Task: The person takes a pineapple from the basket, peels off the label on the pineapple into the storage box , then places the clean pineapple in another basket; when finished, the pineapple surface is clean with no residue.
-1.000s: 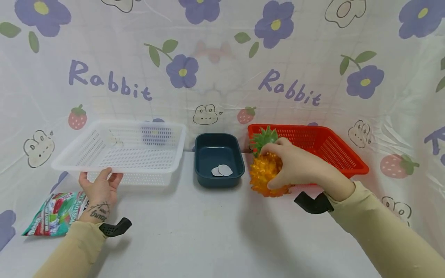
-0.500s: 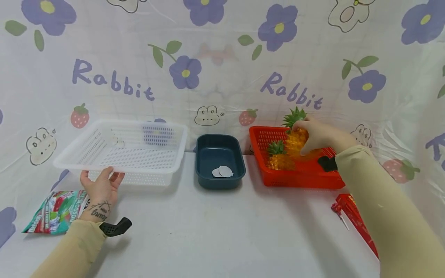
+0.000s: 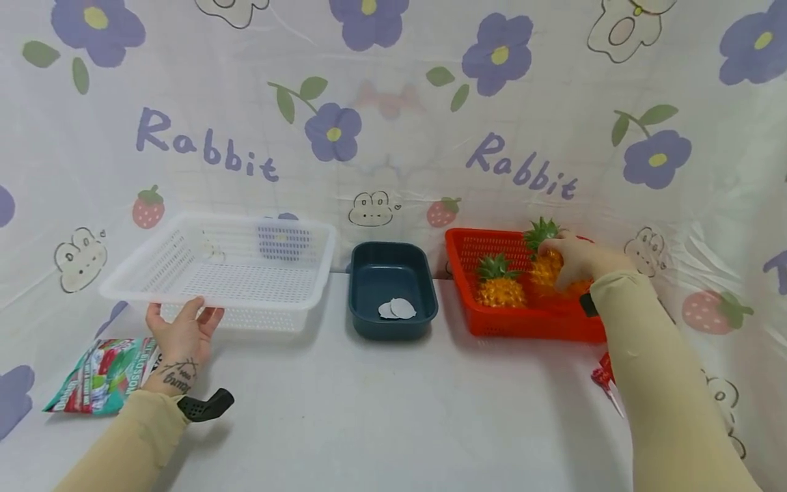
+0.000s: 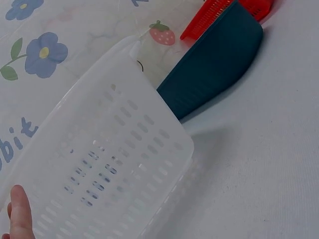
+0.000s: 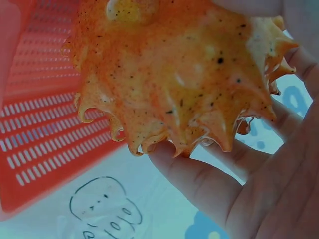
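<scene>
My right hand (image 3: pixel 578 260) grips a toy pineapple (image 3: pixel 546 266) at the right side of the red basket (image 3: pixel 522 324). In the right wrist view the fingers (image 5: pixel 194 179) curl round the spiky orange body of this pineapple. Another pineapple (image 3: pixel 501 290) with a green crown sits in the left part of the same basket. On the left, my left hand (image 3: pixel 181 338) holds the front rim of the white basket (image 3: pixel 289 318). A finger (image 4: pixel 21 214) lies against that rim in the left wrist view. No items show inside the white basket.
A dark blue tub (image 3: pixel 393 328) with white flat pieces (image 3: pixel 399 309) stands between the baskets. A green and red candy bag (image 3: pixel 104 376) lies by my left wrist. A red lollipop (image 3: pixel 605 383) and a partly hidden red packet (image 3: pixel 606 362) lie near my right sleeve.
My right hand has carried the pineapple back and to the right, from before the red basket into its right part. The other pineapple came into view. The left hand keeps its hold.
</scene>
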Demonstrator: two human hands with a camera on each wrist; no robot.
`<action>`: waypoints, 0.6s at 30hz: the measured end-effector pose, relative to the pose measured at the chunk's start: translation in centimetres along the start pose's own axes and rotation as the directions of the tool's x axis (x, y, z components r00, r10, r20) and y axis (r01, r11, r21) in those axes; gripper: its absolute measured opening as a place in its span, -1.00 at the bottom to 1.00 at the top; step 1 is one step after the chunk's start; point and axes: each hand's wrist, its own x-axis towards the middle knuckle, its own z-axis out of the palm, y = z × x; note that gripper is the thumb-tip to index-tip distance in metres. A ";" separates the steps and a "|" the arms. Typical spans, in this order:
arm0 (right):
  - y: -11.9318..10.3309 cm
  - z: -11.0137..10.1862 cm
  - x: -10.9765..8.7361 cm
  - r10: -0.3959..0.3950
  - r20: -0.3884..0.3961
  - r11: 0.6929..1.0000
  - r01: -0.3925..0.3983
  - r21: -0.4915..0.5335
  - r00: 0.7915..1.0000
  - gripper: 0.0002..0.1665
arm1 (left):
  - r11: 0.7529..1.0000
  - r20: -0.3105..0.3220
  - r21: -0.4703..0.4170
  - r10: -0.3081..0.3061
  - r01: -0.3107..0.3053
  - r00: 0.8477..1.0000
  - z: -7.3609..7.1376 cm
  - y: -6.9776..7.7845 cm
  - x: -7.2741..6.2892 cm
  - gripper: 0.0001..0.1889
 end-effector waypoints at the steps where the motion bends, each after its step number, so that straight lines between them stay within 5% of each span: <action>1: 0.2 0.2 0.1 0.001 0.006 1.000 -0.001 0.000 1.000 -0.14 | 1.000 -0.001 0.002 -0.001 0.001 1.000 0.0 0.0 0.0 -0.20; 11: 1.5 1.6 0.7 0.040 0.032 0.997 -0.042 0.069 0.999 -0.17 | 1.000 -0.002 0.015 0.005 -0.005 1.000 0.0 -0.3 0.1 -0.19; 18: 1.3 1.2 1.0 -0.045 0.001 0.996 0.045 0.077 0.999 -0.25 | 1.000 -0.011 -0.001 0.008 -0.008 1.000 0.0 -0.2 0.1 -0.20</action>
